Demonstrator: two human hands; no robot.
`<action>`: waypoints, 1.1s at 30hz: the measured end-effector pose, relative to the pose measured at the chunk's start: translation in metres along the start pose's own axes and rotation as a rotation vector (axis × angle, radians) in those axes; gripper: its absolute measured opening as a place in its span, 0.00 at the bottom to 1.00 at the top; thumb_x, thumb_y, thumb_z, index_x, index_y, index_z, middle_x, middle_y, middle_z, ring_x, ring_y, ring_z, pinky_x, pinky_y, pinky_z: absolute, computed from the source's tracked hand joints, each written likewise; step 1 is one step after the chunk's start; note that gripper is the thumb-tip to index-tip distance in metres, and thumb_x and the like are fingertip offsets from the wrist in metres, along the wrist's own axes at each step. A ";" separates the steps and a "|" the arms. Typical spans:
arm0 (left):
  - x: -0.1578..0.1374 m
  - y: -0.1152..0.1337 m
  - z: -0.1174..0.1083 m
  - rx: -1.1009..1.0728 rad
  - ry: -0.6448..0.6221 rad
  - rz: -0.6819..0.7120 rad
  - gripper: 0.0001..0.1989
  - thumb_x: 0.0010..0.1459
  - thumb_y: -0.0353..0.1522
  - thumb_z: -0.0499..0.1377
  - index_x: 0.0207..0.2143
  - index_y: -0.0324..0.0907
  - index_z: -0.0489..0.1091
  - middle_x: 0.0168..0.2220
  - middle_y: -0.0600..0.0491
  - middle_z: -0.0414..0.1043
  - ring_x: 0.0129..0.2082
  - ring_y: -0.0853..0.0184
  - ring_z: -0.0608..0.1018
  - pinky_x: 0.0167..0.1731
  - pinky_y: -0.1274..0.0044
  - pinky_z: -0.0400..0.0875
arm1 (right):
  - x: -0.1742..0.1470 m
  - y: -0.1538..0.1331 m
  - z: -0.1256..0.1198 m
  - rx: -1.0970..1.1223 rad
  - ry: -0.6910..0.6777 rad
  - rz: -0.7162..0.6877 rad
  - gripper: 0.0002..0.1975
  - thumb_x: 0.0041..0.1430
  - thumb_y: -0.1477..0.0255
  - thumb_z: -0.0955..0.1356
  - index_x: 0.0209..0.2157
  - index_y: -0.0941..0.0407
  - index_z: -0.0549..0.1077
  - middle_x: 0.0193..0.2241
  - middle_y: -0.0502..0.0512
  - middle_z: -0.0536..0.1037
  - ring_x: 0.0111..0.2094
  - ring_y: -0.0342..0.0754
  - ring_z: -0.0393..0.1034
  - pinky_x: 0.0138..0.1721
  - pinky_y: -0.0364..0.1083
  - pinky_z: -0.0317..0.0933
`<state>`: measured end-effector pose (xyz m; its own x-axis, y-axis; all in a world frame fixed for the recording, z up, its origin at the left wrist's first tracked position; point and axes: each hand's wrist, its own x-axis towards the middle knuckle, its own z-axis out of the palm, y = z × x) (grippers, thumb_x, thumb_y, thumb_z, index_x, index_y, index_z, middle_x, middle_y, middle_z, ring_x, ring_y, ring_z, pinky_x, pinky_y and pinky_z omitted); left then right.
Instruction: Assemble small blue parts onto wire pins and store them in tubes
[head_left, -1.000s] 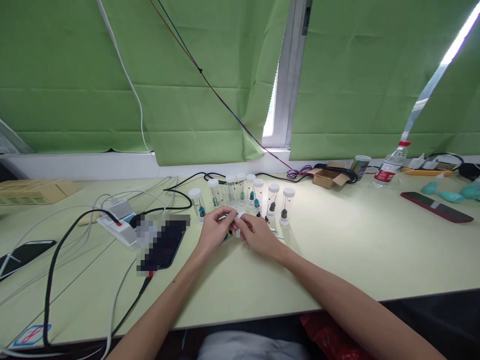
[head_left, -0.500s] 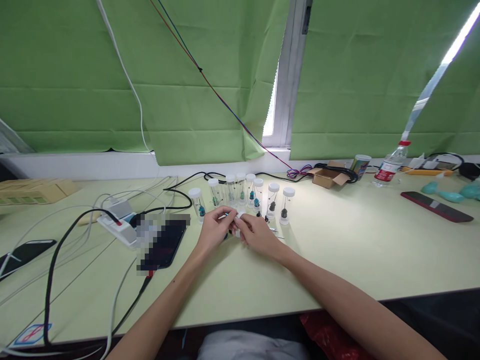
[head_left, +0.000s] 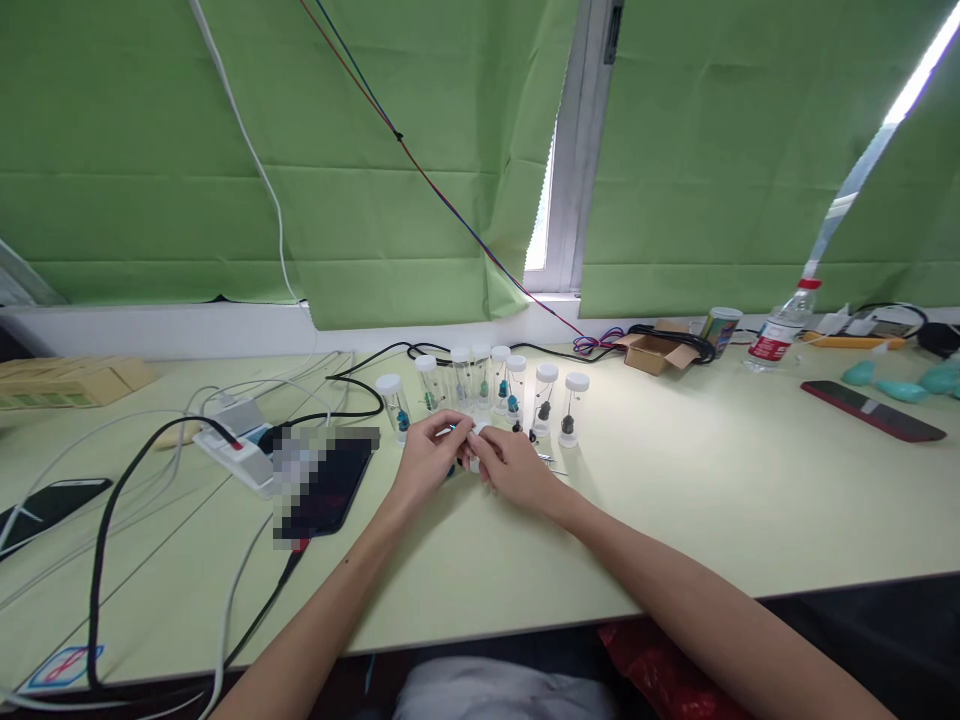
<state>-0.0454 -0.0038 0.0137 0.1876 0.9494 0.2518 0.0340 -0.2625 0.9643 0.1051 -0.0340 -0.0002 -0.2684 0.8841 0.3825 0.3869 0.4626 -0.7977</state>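
My left hand (head_left: 433, 450) and my right hand (head_left: 513, 463) meet above the table, fingertips pinched together. Whatever lies between them is mostly hidden; a small blue-green bit shows by the left fingers. Just behind stand several clear tubes with white caps, holding small blue, green or dark pieces on thin stems. The nearest on the left is a tube with a blue piece (head_left: 395, 410); on the right stands a tube with a dark piece (head_left: 573, 411). Small black pieces and thin metal pins (head_left: 553, 464) lie beside my right hand. Something whitish sits partly hidden behind my fingers.
A black phone (head_left: 334, 490) and a white power strip (head_left: 238, 458) with tangled cables lie to the left. Farther right are an open cardboard box (head_left: 655, 354), a patterned can (head_left: 721, 333), a water bottle (head_left: 780, 335) and a dark red phone (head_left: 870, 411).
Almost nothing differs. Both hands stay pinched together in the same place, and the view has shifted very slightly.
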 end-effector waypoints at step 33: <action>0.001 -0.003 -0.002 0.044 -0.029 -0.001 0.12 0.53 0.40 0.64 0.27 0.40 0.71 0.21 0.55 0.69 0.19 0.71 0.71 0.23 0.78 0.68 | 0.001 0.001 -0.001 -0.005 -0.021 0.020 0.18 0.70 0.67 0.56 0.25 0.54 0.62 0.17 0.46 0.67 0.19 0.42 0.62 0.28 0.42 0.55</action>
<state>-0.0469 -0.0018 0.0111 0.2161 0.9444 0.2478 0.0773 -0.2696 0.9599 0.1061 -0.0326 -0.0004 -0.2785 0.8918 0.3566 0.3970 0.4449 -0.8028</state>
